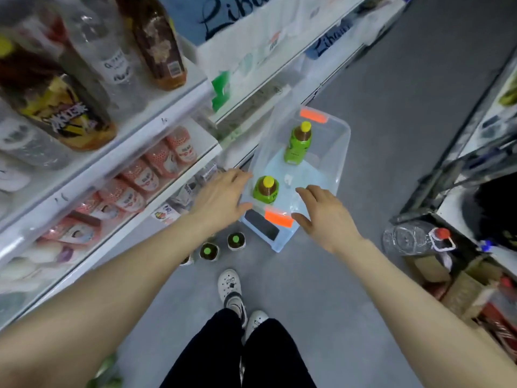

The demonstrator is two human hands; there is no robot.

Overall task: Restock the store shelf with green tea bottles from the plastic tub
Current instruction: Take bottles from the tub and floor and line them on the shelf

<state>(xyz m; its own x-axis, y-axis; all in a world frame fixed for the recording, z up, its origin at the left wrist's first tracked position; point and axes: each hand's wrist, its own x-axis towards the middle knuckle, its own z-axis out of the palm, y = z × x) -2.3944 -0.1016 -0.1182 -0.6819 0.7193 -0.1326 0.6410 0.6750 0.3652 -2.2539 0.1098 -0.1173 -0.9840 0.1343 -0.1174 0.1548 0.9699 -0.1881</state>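
Observation:
A clear plastic tub (342,152) with orange latches stands on the grey floor beside the shelf. Inside stand two green tea bottles with yellow caps: one near (265,190), one farther back (298,144). My left hand (221,197) hovers open above the tub's near left corner, just left of the near bottle. My right hand (324,212) hovers open over the tub's near right corner. Neither hand holds anything. The white store shelf (156,113) runs along the left.
Brown and clear drink bottles (156,43) fill the upper shelf, red packets (145,175) the lower one. Three green-capped bottles (221,246) stand on the floor by the shelf base. A clear jug (411,239) and boxes sit at right. My feet (237,301) are below.

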